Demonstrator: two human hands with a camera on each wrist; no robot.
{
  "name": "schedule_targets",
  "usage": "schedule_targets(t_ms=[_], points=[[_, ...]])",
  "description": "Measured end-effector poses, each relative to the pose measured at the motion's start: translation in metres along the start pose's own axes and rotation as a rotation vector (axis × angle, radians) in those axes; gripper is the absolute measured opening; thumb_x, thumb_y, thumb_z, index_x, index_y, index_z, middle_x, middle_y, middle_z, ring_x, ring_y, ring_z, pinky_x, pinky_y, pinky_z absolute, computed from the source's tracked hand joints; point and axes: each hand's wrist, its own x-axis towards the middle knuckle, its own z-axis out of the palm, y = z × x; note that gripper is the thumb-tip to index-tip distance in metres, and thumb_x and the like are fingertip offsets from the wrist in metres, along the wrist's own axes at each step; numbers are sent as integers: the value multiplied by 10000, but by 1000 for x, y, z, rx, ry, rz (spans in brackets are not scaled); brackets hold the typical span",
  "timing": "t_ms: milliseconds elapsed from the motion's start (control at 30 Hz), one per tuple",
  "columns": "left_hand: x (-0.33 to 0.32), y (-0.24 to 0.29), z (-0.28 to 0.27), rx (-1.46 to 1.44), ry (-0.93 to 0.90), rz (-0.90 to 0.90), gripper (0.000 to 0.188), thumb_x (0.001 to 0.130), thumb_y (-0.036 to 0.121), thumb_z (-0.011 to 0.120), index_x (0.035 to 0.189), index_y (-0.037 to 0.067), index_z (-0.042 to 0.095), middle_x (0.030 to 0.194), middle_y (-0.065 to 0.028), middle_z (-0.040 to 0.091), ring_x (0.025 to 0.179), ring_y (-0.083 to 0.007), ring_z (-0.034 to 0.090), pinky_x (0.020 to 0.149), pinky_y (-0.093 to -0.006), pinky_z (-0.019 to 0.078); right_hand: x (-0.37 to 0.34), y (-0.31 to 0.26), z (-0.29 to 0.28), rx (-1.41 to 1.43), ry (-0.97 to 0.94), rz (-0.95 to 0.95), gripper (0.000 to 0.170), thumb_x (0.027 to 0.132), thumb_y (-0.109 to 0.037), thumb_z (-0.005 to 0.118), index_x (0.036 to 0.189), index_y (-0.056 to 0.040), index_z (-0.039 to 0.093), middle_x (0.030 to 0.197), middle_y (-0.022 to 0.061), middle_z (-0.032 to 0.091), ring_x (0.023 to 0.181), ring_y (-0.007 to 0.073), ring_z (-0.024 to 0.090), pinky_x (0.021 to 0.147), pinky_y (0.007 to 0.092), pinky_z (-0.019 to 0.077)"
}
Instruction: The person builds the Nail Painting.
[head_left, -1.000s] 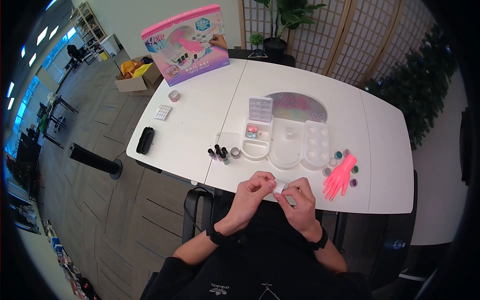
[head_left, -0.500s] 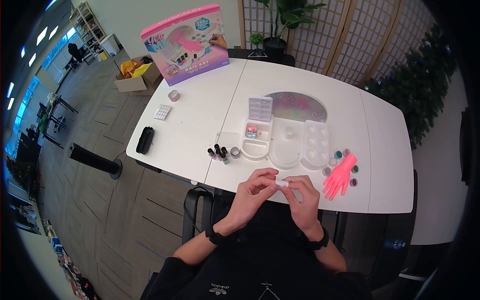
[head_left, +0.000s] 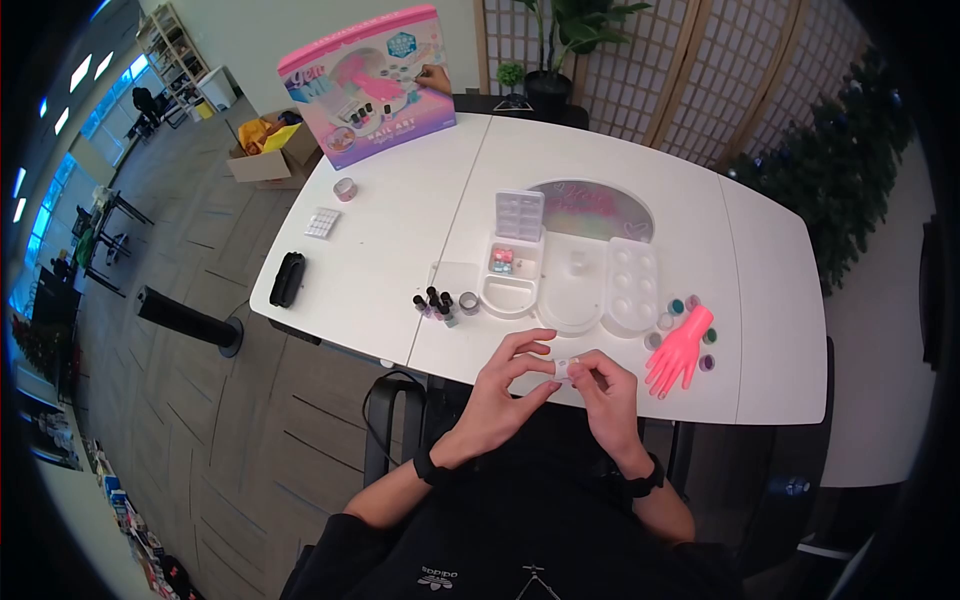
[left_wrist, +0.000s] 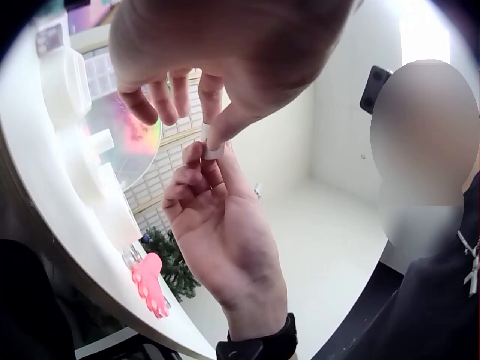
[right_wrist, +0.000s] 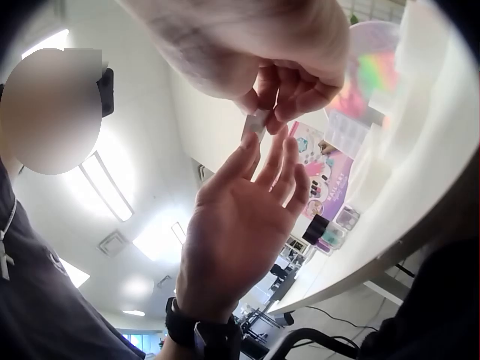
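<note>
Above the near edge of the white table, a small flat white piece is held between both hands. My left hand pinches its left end with thumb and index finger, the other fingers spread. My right hand pinches the opposite end, its fingers curled in. From the right wrist view, the white piece spans the gap between the two hands' fingertips. Fingers cover much of it in the left wrist view. Beyond the hands stands a white tray set; a pink model hand lies to the right.
Nail polish bottles with black caps stand left of the tray, by a small round jar. Several small pots surround the pink hand. Far left are a black case, a white pad and a printed box.
The left fingers have straightened and spread, the thumb dropping away from where it overlapped the right fingertips. The white piece has stayed between the hands and turned slightly.
</note>
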Motion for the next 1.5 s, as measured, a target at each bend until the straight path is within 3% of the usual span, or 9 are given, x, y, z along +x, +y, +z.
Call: schedule_targets(t_ms=[167,367,467,867,1067,1267,1500], points=[[5,-1,2,-22,75,6,156,915,11,844,1055,40,781,1467,-94,643,1232,-235,658,1065,-383,547,4,-4,1,-45,-11,23,188,1094,-139,695,1083,45,735,940,52,730,886,104,633,844,283,517],[15,1,-9,-47,116,-70,106,921,4,852,983,24,768,1433,-92,624,1247,-196,629,1069,-357,525,17,-8,1,-132,-70,-107,178,1087,-113,684,1141,48,739,1142,118,754,998,205,691,885,324,547],[18,-3,-13,-79,129,-87,107,923,18,860,955,27,758,1393,-84,623,1243,-193,626,1068,-358,521,25,-21,6,-195,-90,-195,134,1049,-76,720,1121,32,750,1188,111,764,1051,234,703,903,342,562],[41,-12,-21,-134,170,-115,140,949,87,862,913,25,741,1234,-65,628,1170,-194,636,1011,-343,509,54,-20,13,-391,-39,-302,66,979,-13,767,1025,30,747,1079,125,753,944,282,721,832,365,580],[49,-14,-21,-134,183,-140,166,958,113,863,924,13,736,1195,-69,632,1135,-201,649,997,-339,515,63,-24,19,-397,67,-320,77,926,-16,819,963,17,760,1124,120,761,1021,316,703,840,397,566],[59,-14,-26,-160,179,-142,150,985,109,834,929,11,736,1183,-68,632,1117,-191,643,982,-318,504,74,-25,7,-647,-5,-665,190,808,-19,902,960,-17,789,1208,97,787,1055,296,710,891,394,535],[66,-18,-25,-180,207,-158,139,990,98,823,933,5,738,1169,-65,639,1081,-176,648,953,-309,511,94,-41,-7,-686,-192,-611,239,799,-60,941,965,-67,768,1114,44,798,922,220,739,848,380,540]])
